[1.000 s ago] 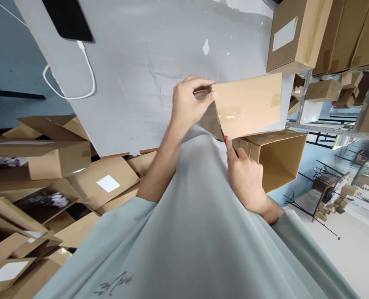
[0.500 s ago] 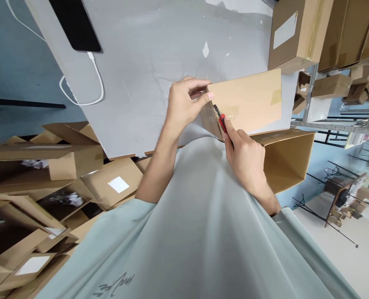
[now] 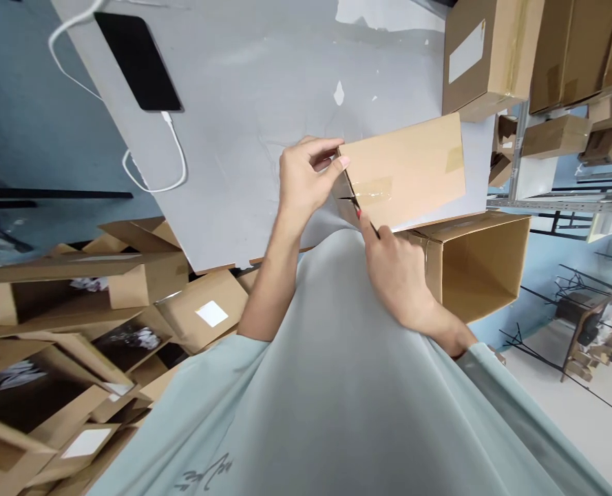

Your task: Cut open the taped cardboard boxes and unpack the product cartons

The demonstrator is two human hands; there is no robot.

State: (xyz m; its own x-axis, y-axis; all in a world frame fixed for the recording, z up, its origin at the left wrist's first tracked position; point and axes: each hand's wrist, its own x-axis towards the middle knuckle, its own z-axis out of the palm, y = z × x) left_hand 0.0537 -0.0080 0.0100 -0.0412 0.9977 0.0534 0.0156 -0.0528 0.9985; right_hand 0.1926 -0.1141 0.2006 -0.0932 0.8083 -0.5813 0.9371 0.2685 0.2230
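Observation:
A brown cardboard box (image 3: 414, 165) lies on the grey table (image 3: 233, 138), close against my body. My left hand (image 3: 308, 172) grips the box's far left corner, thumb on the near side and fingers over the edge. In my right hand (image 3: 396, 275) is a red and black utility knife (image 3: 358, 212), its handle mostly hidden by the fingers. The blade is at the left end of the box, by the edge where a strip of clear tape (image 3: 372, 189) wraps over.
A black phone (image 3: 139, 62) with a white cable (image 3: 182, 158) lies at the table's left. A taped box (image 3: 486, 55) stands back right. An open carton (image 3: 484, 265) sits below the right edge; several open cartons (image 3: 145, 282) crowd the lower left. Shelving (image 3: 553, 200) holds boxes at right.
My right hand has turned the knife so its blade points left across the box's end edge. My left hand keeps its hold on the corner. The view has shifted slightly.

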